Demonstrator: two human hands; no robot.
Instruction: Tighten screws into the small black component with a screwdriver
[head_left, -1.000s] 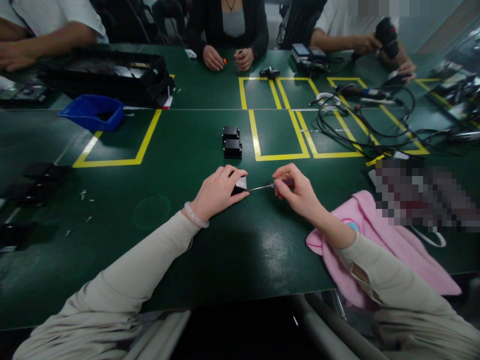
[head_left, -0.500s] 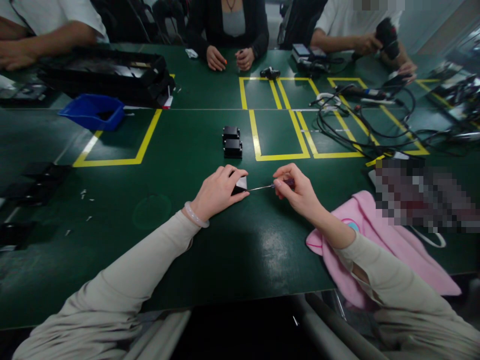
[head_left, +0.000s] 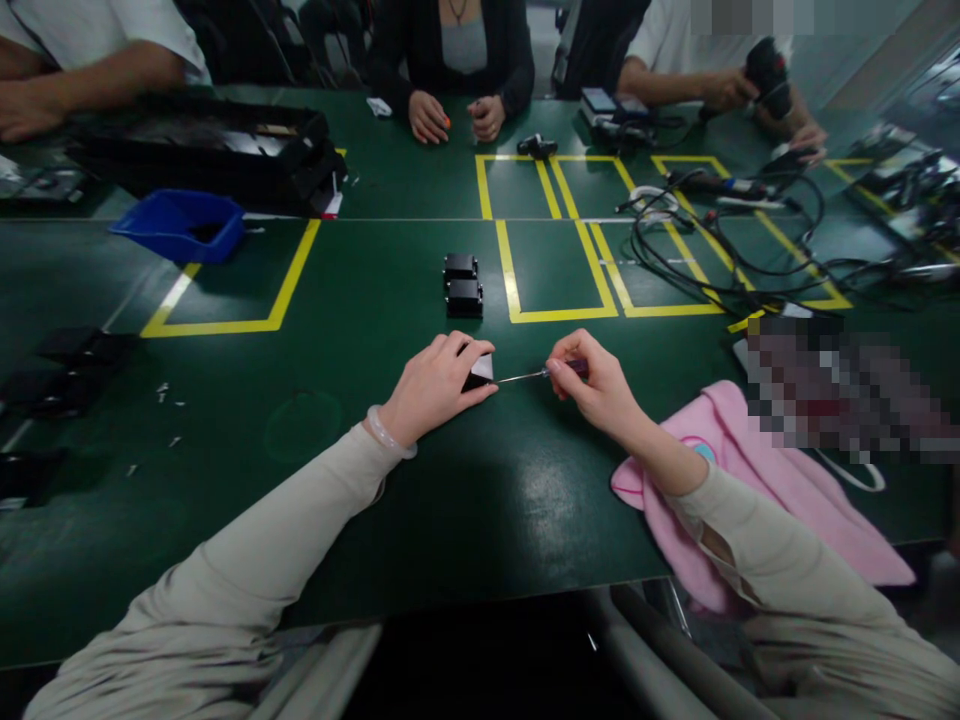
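My left hand (head_left: 435,390) is closed round a small black box-shaped part (head_left: 480,372) with a pale top face, held against the green table. Most of that part is hidden under the fingers. My right hand (head_left: 589,378) grips the dark handle of a screwdriver (head_left: 525,376). Its thin metal shaft points left, and the tip meets the right side of the part beside my left thumb. Just beyond my left hand stand two similar black box-shaped parts (head_left: 463,290), one behind the other.
Small screws (head_left: 176,440) and dark parts (head_left: 56,385) lie at left. A blue bin (head_left: 180,222) stands near a long black housing (head_left: 217,150). Cables (head_left: 720,240) tangle at right, beyond a pink cloth (head_left: 720,480). People sit across the table; one holds a power tool (head_left: 769,78).
The whole view has shifted very slightly. Both hands keep their hold, with the screwdriver tip still at the black part; its handle looks turned a little in my right fingers.
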